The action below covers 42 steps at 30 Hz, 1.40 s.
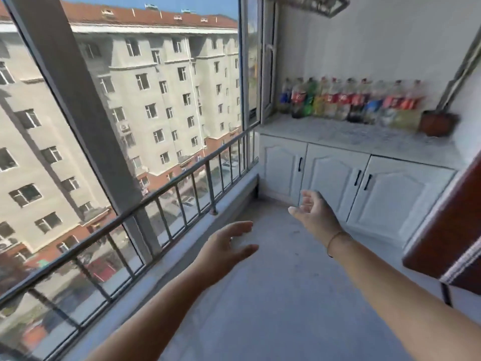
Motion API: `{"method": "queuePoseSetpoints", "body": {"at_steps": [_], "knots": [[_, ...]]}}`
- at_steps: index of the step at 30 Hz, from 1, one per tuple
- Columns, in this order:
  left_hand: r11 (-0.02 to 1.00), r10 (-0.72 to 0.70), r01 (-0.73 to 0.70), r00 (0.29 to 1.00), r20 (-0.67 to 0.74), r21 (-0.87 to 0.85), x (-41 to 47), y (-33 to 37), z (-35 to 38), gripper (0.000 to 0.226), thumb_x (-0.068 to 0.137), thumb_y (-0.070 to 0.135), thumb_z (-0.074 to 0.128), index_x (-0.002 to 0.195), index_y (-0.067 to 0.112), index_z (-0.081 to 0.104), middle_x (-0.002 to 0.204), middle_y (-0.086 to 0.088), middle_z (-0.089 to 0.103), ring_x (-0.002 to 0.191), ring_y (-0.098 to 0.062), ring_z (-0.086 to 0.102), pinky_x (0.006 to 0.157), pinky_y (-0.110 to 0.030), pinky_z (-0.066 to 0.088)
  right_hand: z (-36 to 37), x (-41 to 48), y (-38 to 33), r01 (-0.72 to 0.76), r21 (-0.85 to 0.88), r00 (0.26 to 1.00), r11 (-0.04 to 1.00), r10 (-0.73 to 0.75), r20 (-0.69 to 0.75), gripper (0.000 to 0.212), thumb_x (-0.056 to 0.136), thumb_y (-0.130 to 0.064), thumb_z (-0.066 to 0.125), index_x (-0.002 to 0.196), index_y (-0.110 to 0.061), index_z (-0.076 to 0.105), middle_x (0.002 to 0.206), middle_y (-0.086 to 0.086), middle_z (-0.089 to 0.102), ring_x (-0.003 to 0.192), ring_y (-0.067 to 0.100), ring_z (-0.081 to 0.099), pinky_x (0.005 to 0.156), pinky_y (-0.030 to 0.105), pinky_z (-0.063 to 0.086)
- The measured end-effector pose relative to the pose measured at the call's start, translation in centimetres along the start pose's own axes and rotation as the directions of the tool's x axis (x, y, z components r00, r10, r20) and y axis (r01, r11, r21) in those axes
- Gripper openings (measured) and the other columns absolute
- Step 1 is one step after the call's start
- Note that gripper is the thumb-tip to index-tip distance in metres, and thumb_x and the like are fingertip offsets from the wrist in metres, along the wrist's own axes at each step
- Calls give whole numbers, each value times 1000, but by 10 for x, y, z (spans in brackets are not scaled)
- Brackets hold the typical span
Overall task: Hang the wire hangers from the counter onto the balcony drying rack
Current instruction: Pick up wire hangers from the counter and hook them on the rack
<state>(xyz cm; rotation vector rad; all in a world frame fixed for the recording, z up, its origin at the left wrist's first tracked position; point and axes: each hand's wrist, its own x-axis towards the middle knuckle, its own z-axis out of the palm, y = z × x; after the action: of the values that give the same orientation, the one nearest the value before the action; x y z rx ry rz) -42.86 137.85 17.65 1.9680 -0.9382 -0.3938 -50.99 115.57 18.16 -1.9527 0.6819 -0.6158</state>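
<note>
Both my arms reach forward over the balcony floor. My left hand [229, 246] is open with fingers apart and holds nothing. My right hand [313, 211] is also open, palm turned left, empty, with a thin bracelet on the wrist. Ahead stands the grey stone counter [351, 134] on white cabinets. No wire hangers show on it in this blurred view. A metal frame, probably the drying rack [317, 5], sits at the top edge near the ceiling.
A row of several plastic drink bottles [348, 102] lines the back of the counter, with a brown pot [436, 123] at its right end. A railing [161, 201] and large windows run along the left. A dark red table edge [447, 230] juts in at right.
</note>
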Motion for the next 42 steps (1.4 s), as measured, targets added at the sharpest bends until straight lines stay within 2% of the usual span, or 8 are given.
{"method": "queuePoseSetpoints", "body": {"at_steps": [7, 11, 15, 23, 26, 28, 36, 42], "knots": [[986, 138, -151, 977, 162, 67, 131, 29, 25, 50, 80, 37, 70, 127, 27, 56, 120, 17, 60, 114, 1, 54, 102, -22, 38, -74, 60, 39, -55, 13, 977, 998, 56, -204, 50, 82, -23, 67, 126, -16, 46, 128, 2, 48, 110, 12, 50, 85, 25, 38], [984, 157, -171, 961, 228, 42, 190, 44, 63, 46, 79, 34, 71, 123, 29, 57, 110, 20, 59, 109, 0, 54, 99, -20, 38, -112, 89, 69, -78, 9, 959, 997, 78, -274, 53, 80, -24, 69, 127, -18, 44, 129, -2, 48, 111, 12, 48, 89, 25, 38], [980, 177, -194, 941, 288, 31, 250, 56, 109, 47, 79, 35, 71, 123, 31, 57, 115, 16, 62, 111, -1, 54, 103, -26, 39, -150, 130, 103, -98, 21, 939, 995, 99, -329, 53, 79, -24, 70, 126, -18, 45, 127, 1, 49, 113, 14, 49, 97, 29, 40], [983, 172, -183, 940, 296, 12, 378, 93, 214, 45, 79, 37, 71, 121, 36, 57, 117, 18, 62, 112, 0, 55, 104, -32, 41, -247, 245, 171, -113, -7, 934, 994, 104, -342, 52, 80, -22, 70, 125, -15, 45, 125, 4, 50, 111, 16, 50, 97, 30, 41], [986, 163, -168, 944, 287, -9, 423, 109, 248, 44, 78, 38, 71, 119, 38, 57, 118, 19, 62, 113, 1, 55, 103, -30, 41, -286, 290, 191, -126, -22, 932, 992, 111, -345, 52, 79, -23, 70, 124, -16, 46, 126, 5, 50, 112, 16, 49, 99, 33, 42], [988, 155, -155, 945, 289, -24, 451, 118, 267, 44, 78, 37, 71, 120, 37, 57, 119, 20, 61, 112, 2, 55, 102, -28, 41, -307, 319, 203, -130, -33, 930, 991, 110, -352, 53, 78, -22, 70, 124, -15, 46, 127, 5, 50, 110, 15, 49, 97, 30, 41], [987, 162, -157, 933, 322, -42, 564, 141, 328, 48, 81, 39, 68, 126, 32, 55, 122, 19, 59, 114, 2, 52, 101, -24, 38, -358, 424, 256, -178, -24, 917, 984, 157, -367, 52, 80, -24, 69, 125, -17, 46, 128, 6, 48, 114, 14, 48, 94, 25, 37], [983, 185, -171, 924, 334, -69, 678, 142, 363, 46, 80, 37, 69, 124, 32, 57, 121, 17, 60, 114, 1, 53, 103, -28, 39, -389, 519, 292, -199, -34, 901, 979, 170, -400, 52, 80, -24, 69, 127, -17, 47, 129, 4, 49, 117, 14, 48, 92, 23, 36]]}}
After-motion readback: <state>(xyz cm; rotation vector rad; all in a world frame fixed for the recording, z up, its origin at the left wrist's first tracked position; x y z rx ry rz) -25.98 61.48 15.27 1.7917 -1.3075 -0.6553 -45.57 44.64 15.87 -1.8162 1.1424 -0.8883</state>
